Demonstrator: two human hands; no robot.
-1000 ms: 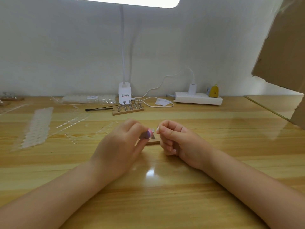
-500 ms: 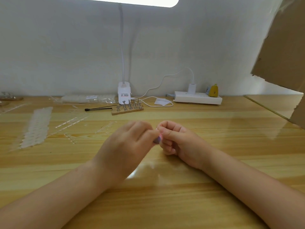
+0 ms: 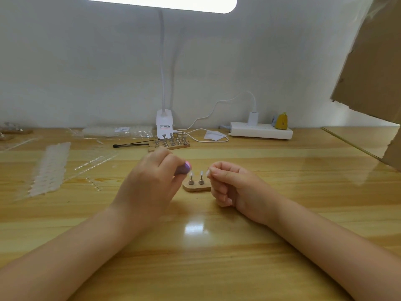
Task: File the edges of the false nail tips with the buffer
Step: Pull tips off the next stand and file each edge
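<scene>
Gripping buffer [image 3: 184, 169]: left hand [image 3: 152, 183] (fingers curled) | right hand [image 3: 230, 183]: pinching nail tip [image 3: 208, 171]; hands apart

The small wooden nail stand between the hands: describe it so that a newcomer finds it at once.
Start at the white lamp base by the wall and come straight toward the camera, past the larger stand crowded with metal pegs. The small wooden nail stand lies between the left hand and right hand. Only two tip-topped pegs show on it.
</scene>
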